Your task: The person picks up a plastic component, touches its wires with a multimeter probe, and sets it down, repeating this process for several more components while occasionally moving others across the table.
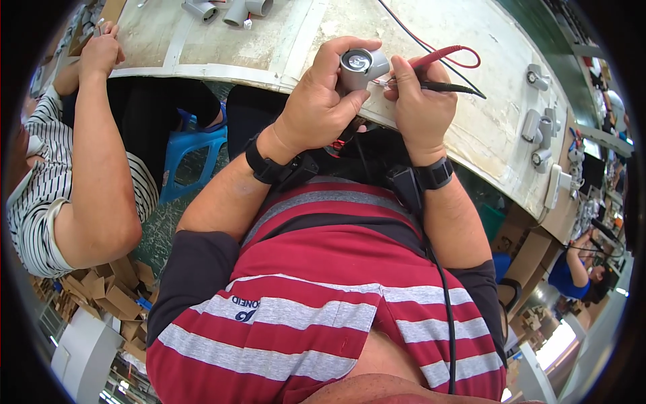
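Observation:
My left hand [316, 101] is closed around a grey cylindrical housing [354, 75], its round dark end with a shiny centre turned up toward me. Close beside it, my right hand [425, 111] grips a red test probe [431, 58] and a black test probe [449, 87] together. Between the two hands, the probe tips meet a small pale connector [383, 83] on thin wires. Whether the tips sit inside the connector is too small to tell. Both hands are above the near edge of the worktable [296, 57].
Several similar grey housings [538, 128] lie along the table's right side, and more grey housings [235, 12] at the far left. Red and black leads [410, 30] cross the tabletop. On my left sits a co-worker in a striped shirt [50, 148], near a blue stool [192, 158].

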Tool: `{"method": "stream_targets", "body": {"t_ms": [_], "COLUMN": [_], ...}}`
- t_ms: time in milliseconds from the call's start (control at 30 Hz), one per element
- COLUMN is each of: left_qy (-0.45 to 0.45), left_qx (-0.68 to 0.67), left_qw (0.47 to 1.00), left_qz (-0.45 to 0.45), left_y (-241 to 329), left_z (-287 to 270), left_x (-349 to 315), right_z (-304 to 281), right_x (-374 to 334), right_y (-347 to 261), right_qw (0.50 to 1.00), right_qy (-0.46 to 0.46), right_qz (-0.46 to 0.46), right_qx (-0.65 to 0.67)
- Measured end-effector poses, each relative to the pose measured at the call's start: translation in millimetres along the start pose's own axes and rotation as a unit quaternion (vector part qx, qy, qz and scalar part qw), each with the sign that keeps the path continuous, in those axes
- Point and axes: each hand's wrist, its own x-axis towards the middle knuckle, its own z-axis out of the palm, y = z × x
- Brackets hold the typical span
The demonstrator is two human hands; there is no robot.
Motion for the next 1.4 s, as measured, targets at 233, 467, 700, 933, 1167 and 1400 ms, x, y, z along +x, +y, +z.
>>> {"method": "stream_targets", "body": {"t_ms": [233,467,700,933,1167,1400], "left_qy": [-0.015,0.026,0.248,0.392,0.268,-0.291], "left_qx": [0.053,0.089,-0.163,0.455,0.746,0.463], "left_qw": [0.997,0.995,0.95,0.784,0.599,0.82], "left_qz": [-0.058,-0.028,-0.096,-0.158,-0.117,0.169], "left_y": [2.3,17.6,32.3,-17.2,30.5,91.2], "left_z": [-0.1,6.4,-56.9,-230.9,-204.9,173.6], "left_x": [4.1,8.8,-0.7,51.7,98.6,176.7], "right_z": [-2.9,-8.8,-25.2,-31.3,-72.4,-67.6], "right_x": [2.3,0.6,8.9,19.0,52.3,72.2], "right_y": [4.7,4.9,9.4,20.0,1.0,51.3], "right_qw": [0.998,1.0,0.973,0.977,0.968,0.991], "right_qy": [-0.013,-0.024,-0.018,-0.04,-0.176,-0.089], "right_qz": [-0.038,-0.005,0.08,0.105,0.16,-0.095], "right_qx": [-0.038,0.004,0.214,0.18,0.076,-0.03]}}
